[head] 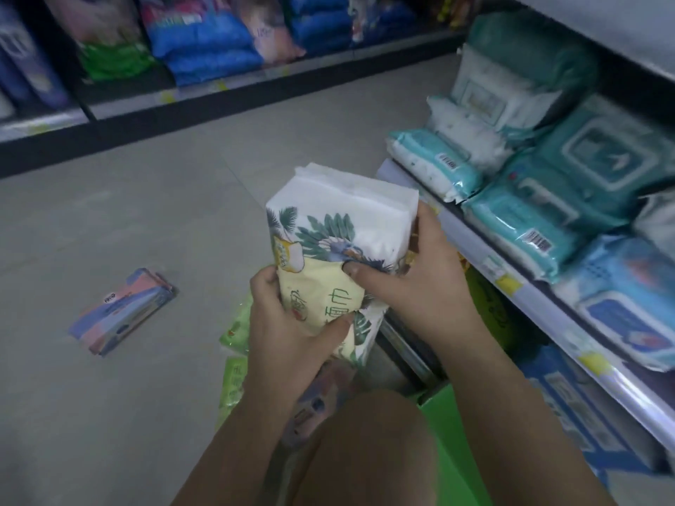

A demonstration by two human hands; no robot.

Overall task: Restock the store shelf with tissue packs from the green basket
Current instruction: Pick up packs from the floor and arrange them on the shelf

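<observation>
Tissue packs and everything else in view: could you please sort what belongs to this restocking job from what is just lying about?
Belongs to the job:
- leaf-print tissue pack, held by the left hand and right hand
- green basket
- shelf beside the hands

Just lying about:
- pink and blue pack on the floor
- blue bags on the far shelf

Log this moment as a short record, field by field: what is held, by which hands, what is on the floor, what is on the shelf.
held item: leaf-print tissue pack, upright
left hand: grips its lower end
right hand: grips its right side, thumb on front
floor: pink-and-blue pack lying apart, to the left
shelf: teal and blue wipe packs
green basket: partly hidden below arms
</observation>
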